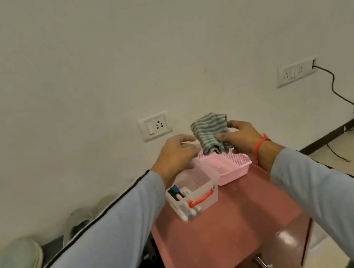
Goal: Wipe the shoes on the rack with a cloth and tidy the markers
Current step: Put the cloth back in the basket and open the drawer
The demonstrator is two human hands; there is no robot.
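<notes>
Shoes (14, 266) sit low on the left, well apart from both my hands and below the cabinet top; a second pair (81, 219) lies farther along the same rack, partly hidden by my left sleeve. Toes point roughly toward the wall, so the long axis runs near to far. My left hand is on their side, but the cloth is in my right, so the wipe will likely call for a swing down and left across my body.

Red cabinet (231, 224) fills the near centre and carries both containers.

Pink basket (234, 171) at the far right of the top: what shows of its inside looks bare, but the far part is hidden behind my hand and the cloth.

Clear box (194, 193) with a red handle, just left of the basket and touching it: markers (177, 194) stand in its near-left corner, green and blue caps up, and more lie along the near wall. Count unclear.

Striped grey cloth (211, 132), bunched, held up over the basket's far edge.

Right hand (238, 136): thumb and fingers pinching the cloth's right side.

Left hand (178, 154): fingers loosely curled beside the cloth's left edge; whether they touch it, I cannot tell.
</notes>
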